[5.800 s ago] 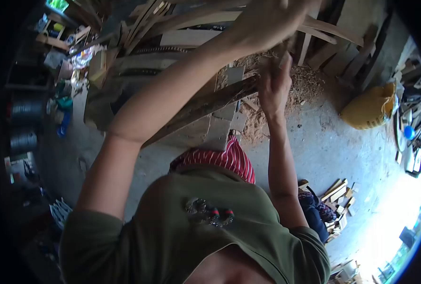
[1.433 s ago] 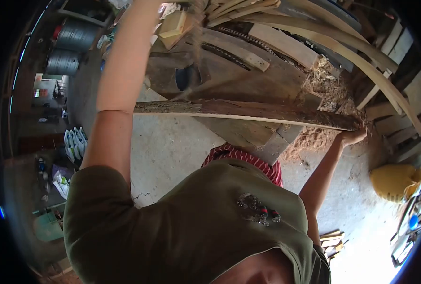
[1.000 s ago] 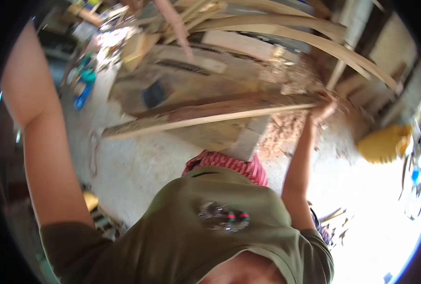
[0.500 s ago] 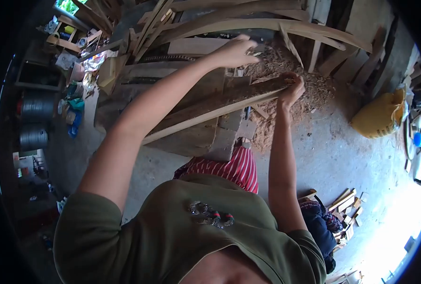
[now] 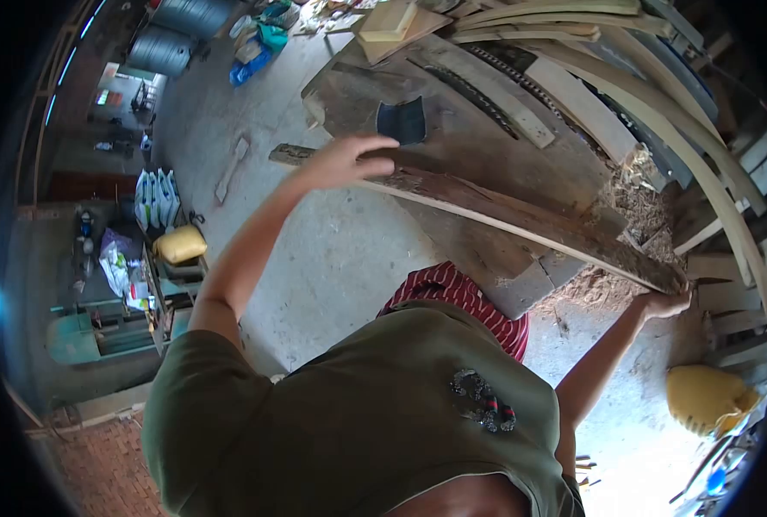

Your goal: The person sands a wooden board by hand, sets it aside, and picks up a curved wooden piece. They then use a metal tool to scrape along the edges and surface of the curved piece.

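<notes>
A long wooden plank (image 5: pixel 504 210) with dark, rough bark along its upper face lies slanting across a low wooden workbench (image 5: pixel 478 250). My right hand (image 5: pixel 666 302) grips the plank's right end, fingers wrapped round it. Toward the other end, my left hand (image 5: pixel 345 162) is over the plank, thumb and fingers apart with nothing between them. Just beyond that hand sits a curved dark sheet (image 5: pixel 401 121) on the bench top.
Curved boards (image 5: pixel 659 112) are stacked at the back right, beside wood shavings (image 5: pixel 642 207). A chain-like dark strip (image 5: pixel 521 82) lies among flat boards. A yellow sack (image 5: pixel 711 398) stands at the right. On the floor at left is a wood piece (image 5: pixel 232 171).
The view has swung left. My left hand has moved from above the bench, near the shavings, to over the plank's left part. My right hand still grips the right end.
</notes>
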Demonstrator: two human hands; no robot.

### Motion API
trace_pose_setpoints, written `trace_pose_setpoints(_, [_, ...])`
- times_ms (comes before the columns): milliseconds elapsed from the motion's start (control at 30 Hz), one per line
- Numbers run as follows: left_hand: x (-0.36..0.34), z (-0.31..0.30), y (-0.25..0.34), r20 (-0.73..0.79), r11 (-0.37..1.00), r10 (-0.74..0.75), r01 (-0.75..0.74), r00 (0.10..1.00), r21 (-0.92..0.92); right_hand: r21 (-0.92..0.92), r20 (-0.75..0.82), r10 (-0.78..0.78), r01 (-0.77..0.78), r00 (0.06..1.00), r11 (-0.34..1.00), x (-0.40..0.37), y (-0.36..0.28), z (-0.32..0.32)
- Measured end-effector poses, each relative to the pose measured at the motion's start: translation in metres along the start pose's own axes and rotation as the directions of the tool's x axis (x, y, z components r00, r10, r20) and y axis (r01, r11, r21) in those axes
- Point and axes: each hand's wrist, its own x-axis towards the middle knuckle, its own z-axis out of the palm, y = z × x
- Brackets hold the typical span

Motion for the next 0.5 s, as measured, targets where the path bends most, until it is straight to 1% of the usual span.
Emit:
trace_pose_setpoints(33, [-0.009,0.016,-0.006,-0.005,1.0,-0.012,0.012,1.0,-0.011,0.024,0.029,-0.047,0.046,0.998,0.999,0.004,0.005,-0.005])
trace_pose_setpoints(67, [-0.014,0.035,-0.008,-0.113,0.977,0.145,-0.124,0.983,0.172,0.02,0.046,-0.044,0.043,0.998,0.999,0.005,0.003,-0.004])
trace_pose_setpoints(100, [-0.017,0.048,-0.01,-0.187,0.903,0.308,-0.225,0.933,0.365,-0.034,-0.02,-0.043,0.042,0.999,0.999,0.006,0.001,-0.003])
trace_pose_setpoints(133, [-0.018,0.054,-0.011,-0.196,0.909,0.29,-0.205,0.937,0.363,-0.084,-0.085,-0.043,0.036,0.995,0.996,0.005,0.0,-0.002])
trace_pose_setpoints(167, [-0.018,0.057,-0.011,-0.255,0.913,0.292,-0.189,0.922,0.362,-0.169,-0.055,-0.107,0.097,0.993,0.981,0.011,0.004,-0.009])
trace_pose_setpoints(200, [-0.018,0.059,-0.012,-0.312,0.915,0.296,-0.174,0.903,0.365,-0.102,-0.035,-0.073,0.069,0.997,0.992,0.012,0.006,-0.011])
trace_pose_setpoints(233, [-0.018,0.058,-0.011,-0.322,0.917,0.282,-0.155,0.904,0.366,-0.035,-0.015,-0.04,0.039,0.999,0.999,0.013,0.007,-0.011])
trace_pose_setpoints(267, [-0.018,0.054,-0.006,-0.286,0.964,0.226,-0.171,0.931,0.205,-0.03,-0.001,-0.033,0.033,0.999,0.999,0.018,0.011,-0.015])
trace_pose_setpoints(300, [-0.017,0.051,-0.002,-0.242,0.984,0.178,-0.175,0.954,0.035,0.059,0.015,0.032,-0.033,0.999,0.998,0.023,0.014,-0.019])
trace_pose_setpoints(333, [-0.015,0.048,0.0,-0.244,0.98,0.199,-0.2,0.949,0.022,0.144,0.034,0.095,-0.099,0.995,0.985,0.025,0.015,-0.018])
trace_pose_setpoints(367, [-0.014,0.045,0.0,-0.247,0.981,0.191,-0.193,0.95,0.017,0.139,0.043,0.096,-0.101,0.994,0.985,0.026,0.017,-0.017])
trace_pose_setpoints(433, [-0.009,0.037,0.003,-0.202,0.986,0.164,-0.169,0.966,-0.009,0.102,0.029,0.06,-0.063,0.998,0.993,0.027,0.017,-0.02])
trace_pose_setpoints(467, [-0.008,0.032,0.008,-0.136,0.987,0.162,-0.162,0.977,0.016,0.147,0.04,0.088,-0.093,0.995,0.985,0.021,0.01,-0.015])
trace_pose_setpoints(500, [-0.006,0.036,0.005,-0.13,0.985,0.174,-0.175,0.976,0.005,0.136,0.031,0.077,-0.08,0.997,0.987,0.014,0.005,-0.01])
